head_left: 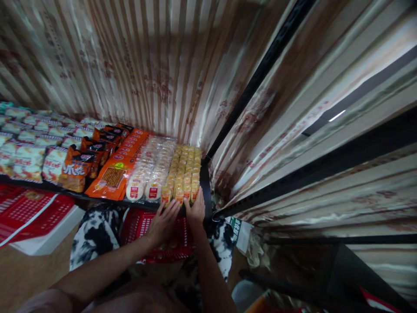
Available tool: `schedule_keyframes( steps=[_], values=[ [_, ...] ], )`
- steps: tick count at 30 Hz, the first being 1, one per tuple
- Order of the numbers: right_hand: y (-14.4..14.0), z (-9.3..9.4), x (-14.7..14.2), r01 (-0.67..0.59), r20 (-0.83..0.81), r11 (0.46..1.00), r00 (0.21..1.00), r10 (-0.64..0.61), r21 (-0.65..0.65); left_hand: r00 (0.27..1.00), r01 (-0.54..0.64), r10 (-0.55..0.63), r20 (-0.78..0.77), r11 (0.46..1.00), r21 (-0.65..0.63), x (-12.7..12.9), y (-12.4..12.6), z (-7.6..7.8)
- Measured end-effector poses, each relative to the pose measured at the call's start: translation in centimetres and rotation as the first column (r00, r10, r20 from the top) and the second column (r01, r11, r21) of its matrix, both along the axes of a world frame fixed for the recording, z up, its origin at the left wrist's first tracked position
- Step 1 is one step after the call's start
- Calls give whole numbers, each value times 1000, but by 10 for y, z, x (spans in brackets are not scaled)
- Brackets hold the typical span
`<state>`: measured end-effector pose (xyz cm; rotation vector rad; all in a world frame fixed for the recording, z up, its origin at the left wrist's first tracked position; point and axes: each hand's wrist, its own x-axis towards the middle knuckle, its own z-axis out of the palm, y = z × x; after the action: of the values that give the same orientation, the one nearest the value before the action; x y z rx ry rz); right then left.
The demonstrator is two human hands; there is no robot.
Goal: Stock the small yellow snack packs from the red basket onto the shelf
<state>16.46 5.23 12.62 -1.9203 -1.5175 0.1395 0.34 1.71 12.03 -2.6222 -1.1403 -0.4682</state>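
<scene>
Where the black shelf [205,182] ends, rows of small yellow-orange wrapped snack packs [184,174] are touched by both hands, left hand [163,224] and right hand [196,209], fingers flat, nothing clenched.

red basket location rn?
Head view, lower centre: the red basket sits below the shelf edge, under both hands, left hand and right hand.

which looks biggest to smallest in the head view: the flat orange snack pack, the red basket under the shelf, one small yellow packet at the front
1. Red basket, though the hands and the shelf hide part of it, and it sits nearer the camera.
2. Flat orange snack pack.
3. Small yellow packet, clearly the smallest; the left hand and right hand touch that front row.
</scene>
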Motion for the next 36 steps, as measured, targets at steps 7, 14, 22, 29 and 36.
schedule_keyframes(
  steps=[7,14,22,29,36],
  values=[
    [1,5,-2,5,-87,1000,996,-3,27,1000,-3,3,29,1000,-6,-1,4,-2],
    [4,0,0,-51,-117,997,991,58,61,999,26,-24,37,998,-57,1,6,2],
    [7,-4,-1,-88,-103,994,990,95,71,997,43,-35,65,991,-126,0,5,3],
    [4,-1,-6,-57,-68,995,996,63,84,967,-23,60,246,988,-150,-11,-10,11],
    [5,-2,-5,-44,-95,996,994,52,83,884,-105,192,427,970,-218,-19,-14,-2]
  ],
)
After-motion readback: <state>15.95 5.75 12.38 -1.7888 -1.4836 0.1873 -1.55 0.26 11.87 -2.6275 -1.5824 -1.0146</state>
